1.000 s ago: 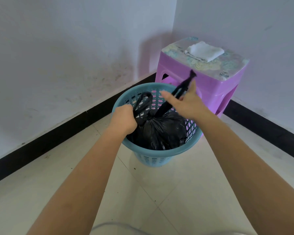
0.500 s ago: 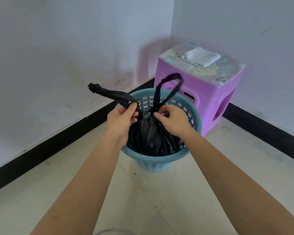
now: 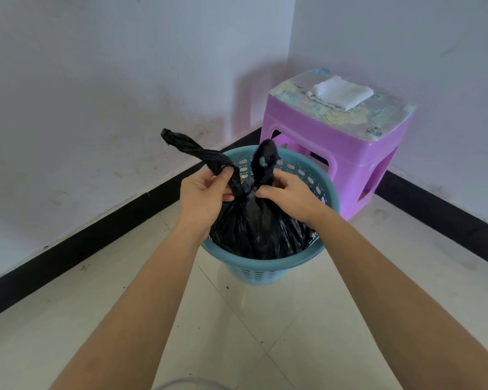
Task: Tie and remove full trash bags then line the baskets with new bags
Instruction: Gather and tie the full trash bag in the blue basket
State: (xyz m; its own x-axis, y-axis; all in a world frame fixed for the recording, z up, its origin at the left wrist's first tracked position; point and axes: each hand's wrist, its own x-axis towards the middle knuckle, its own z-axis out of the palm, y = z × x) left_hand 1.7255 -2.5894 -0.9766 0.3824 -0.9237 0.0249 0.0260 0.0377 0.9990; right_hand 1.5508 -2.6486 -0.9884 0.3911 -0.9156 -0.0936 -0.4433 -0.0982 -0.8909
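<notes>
A full black trash bag point(image 3: 258, 232) sits in a round blue plastic basket point(image 3: 265, 267) on the tiled floor. Its two handles are crossed at a knot above the bag's gathered neck. My left hand point(image 3: 203, 195) grips the left handle, a twisted black strip point(image 3: 192, 149) that sticks up and to the left. My right hand point(image 3: 289, 194) pinches the base of the right handle point(image 3: 265, 161), which stands up in a short blurred loop. Both hands meet at the knot over the basket's middle.
A purple plastic stool point(image 3: 333, 153) stands in the room's corner right behind the basket, with a folded white cloth point(image 3: 340, 92) on its patterned top. White walls with a black skirting point(image 3: 102, 235) close in on the left and the right.
The two handles have been crossed and drawn down into a knot. My hands came closer together at the bag's neck, and the right loop has shrunk.
</notes>
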